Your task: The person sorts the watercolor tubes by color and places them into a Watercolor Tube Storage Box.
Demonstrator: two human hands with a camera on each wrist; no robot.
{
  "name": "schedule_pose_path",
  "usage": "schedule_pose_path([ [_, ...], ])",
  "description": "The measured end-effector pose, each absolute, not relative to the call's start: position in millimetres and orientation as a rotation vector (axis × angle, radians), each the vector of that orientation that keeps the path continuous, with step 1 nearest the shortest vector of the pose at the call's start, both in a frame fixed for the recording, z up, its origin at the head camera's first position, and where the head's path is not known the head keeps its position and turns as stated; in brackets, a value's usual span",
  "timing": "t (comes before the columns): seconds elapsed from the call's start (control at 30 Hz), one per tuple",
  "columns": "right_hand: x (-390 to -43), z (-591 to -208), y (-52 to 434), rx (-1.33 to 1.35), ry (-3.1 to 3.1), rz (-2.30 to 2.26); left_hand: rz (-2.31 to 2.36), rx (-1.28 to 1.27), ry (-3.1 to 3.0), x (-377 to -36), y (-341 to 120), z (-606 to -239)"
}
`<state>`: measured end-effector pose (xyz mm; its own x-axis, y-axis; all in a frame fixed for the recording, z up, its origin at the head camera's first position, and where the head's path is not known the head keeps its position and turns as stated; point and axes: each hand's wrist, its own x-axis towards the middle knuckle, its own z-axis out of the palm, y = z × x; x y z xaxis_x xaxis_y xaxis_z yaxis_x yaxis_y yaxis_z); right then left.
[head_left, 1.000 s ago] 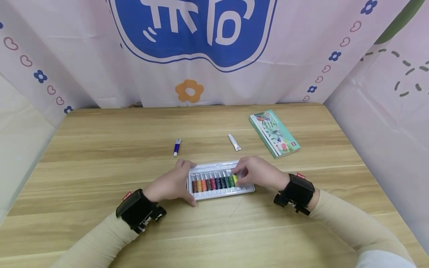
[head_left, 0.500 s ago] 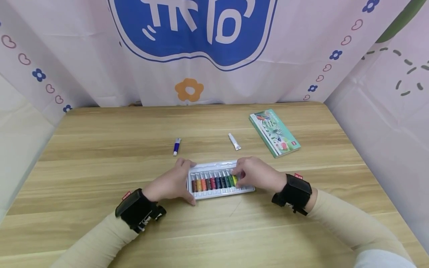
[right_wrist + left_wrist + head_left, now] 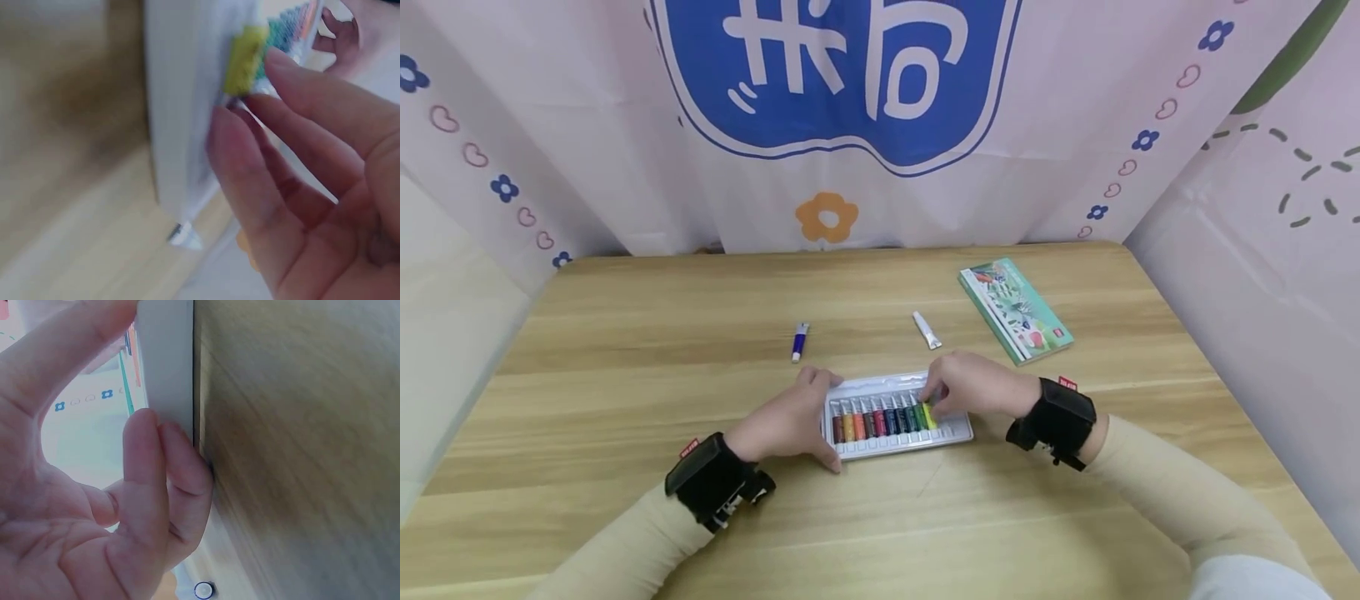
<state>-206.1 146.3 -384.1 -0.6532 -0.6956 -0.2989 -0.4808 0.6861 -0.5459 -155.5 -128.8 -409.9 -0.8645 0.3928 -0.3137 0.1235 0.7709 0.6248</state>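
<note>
Hands at tray edges

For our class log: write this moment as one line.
left hand: holds paint tray | right hand: fingers on yellow tube | loose tubes: two behind

Long beige fabric sleeves cover both arms; each wrist wears a bulky black camera strap (small red tag attached).

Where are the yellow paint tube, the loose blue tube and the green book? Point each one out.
yellow paint tube (image 3: 930,416), head view, middle of its body.
loose blue tube (image 3: 798,342), head view, its blue body.
green book (image 3: 1015,308), head view, centre of the cover.
</note>
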Motion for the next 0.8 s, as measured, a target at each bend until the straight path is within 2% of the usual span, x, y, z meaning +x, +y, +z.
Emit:
schedule_pose_path([
  [0.1,-213,-378,141,-0.855,2.36,-0.562,0.855,0.376,2.527,-153,-128,-411],
  [0.4,-247,-363,117,-0.932,2.369,-0.544,0.847,0.367,2.525,-153,-126,-411],
  [0.8,-277,-374,33,-0.883,2.386,-0.468,0.836,0.391,2.537,-154,-132,-410],
])
